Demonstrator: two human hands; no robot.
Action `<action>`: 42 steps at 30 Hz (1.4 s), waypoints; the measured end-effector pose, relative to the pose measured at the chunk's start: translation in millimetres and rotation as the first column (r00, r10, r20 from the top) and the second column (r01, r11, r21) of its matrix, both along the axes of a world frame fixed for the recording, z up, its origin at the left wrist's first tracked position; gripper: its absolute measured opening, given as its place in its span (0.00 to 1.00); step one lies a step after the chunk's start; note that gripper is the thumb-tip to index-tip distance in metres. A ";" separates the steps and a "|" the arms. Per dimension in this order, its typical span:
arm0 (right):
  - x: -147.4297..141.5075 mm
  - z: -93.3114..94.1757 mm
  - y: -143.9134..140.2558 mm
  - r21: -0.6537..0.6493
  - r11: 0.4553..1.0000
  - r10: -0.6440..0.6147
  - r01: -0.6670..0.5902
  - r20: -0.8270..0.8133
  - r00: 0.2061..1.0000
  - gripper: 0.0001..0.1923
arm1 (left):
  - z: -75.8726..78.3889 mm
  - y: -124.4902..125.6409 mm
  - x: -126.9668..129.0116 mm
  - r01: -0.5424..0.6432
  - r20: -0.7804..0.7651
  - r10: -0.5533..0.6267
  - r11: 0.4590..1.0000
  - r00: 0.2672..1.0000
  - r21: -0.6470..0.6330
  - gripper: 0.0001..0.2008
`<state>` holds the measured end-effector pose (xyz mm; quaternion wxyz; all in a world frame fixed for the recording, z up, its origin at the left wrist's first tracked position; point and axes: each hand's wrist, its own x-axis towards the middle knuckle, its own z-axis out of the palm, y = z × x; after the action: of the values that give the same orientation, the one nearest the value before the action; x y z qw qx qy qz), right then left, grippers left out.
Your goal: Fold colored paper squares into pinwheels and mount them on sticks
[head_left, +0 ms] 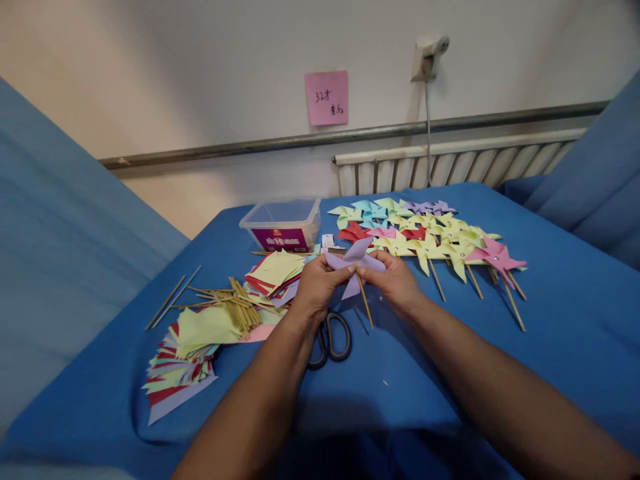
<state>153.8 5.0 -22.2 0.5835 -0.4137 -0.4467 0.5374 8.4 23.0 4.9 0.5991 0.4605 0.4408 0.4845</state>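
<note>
Both hands hold a purple paper pinwheel above the middle of the table. Its thin wooden stick points down toward me. My left hand grips the pinwheel from the left, with its thumb near the centre. From the other side my right hand pinches it, the thumb close to the top of the stick. The fingertips behind the paper are hidden. Below my left hand lie scissors, their black handles showing on the blue cloth; the blades are hard to make out.
Several finished pinwheels lie in rows at the back right. A clear plastic box stands at the back left. Wooden sticks rest on coloured paper sheets at left. Another paper stack sits near the box. Blue cloth covers the table.
</note>
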 end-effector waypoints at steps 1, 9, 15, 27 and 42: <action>-0.1 -0.4 0.1 0.002 1.000 -0.008 0.008 0.009 1.000 0.15 | -0.6 0.5 -0.3 -0.001 -0.008 0.001 1.000 1.000 0.003 0.21; -7.3 -3.1 1.2 0.020 0.999 -0.048 0.048 0.015 0.999 0.18 | 1.4 3.2 -1.9 -0.030 0.096 0.027 0.999 0.995 0.029 0.21; -16.7 -1.6 -0.2 -0.014 0.999 -0.034 0.032 -0.142 0.989 0.22 | 7.1 2.3 -1.2 -0.052 0.185 0.047 0.998 0.982 0.023 0.20; -15.3 -1.3 -3.3 -0.250 0.966 -0.103 0.065 -0.144 0.984 0.22 | 4.9 0.9 -3.1 -0.107 0.193 0.101 0.994 0.976 0.020 0.15; -15.8 1.2 -3.1 -0.174 0.985 -0.046 -0.019 -0.361 0.932 0.18 | 9.6 2.8 -4.7 -0.321 0.181 0.299 0.941 0.937 0.108 0.18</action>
<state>138.0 1.9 -21.0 0.6212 -0.3597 -0.2797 0.6376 3.7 25.8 14.5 0.5161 0.3837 0.4240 0.6377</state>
